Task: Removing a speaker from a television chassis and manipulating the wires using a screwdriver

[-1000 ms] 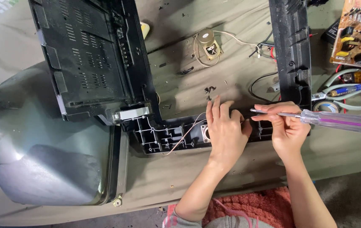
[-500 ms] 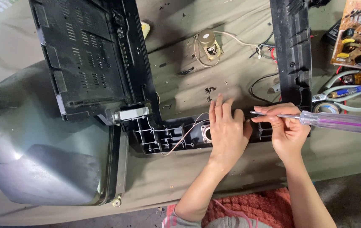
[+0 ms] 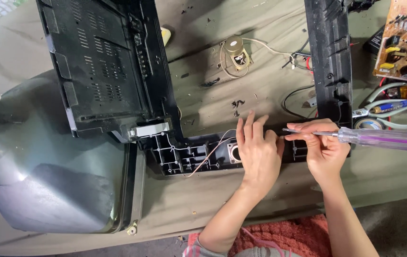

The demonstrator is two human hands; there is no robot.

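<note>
On the olive cloth [image 3: 260,200] covering the floor, a grey picture tube [image 3: 46,181] lies left of the black television frame [image 3: 203,154]; a circuit board [image 3: 406,38] sits to the frame's upper right. The left hand [image 3: 258,157] presses flat on the frame's lower bar, fingers together. The right hand [image 3: 322,150] pinches a purple-handled screwdriver [image 3: 379,139], tip seemingly at a screw there. Next likely calls for steady turning.
</note>
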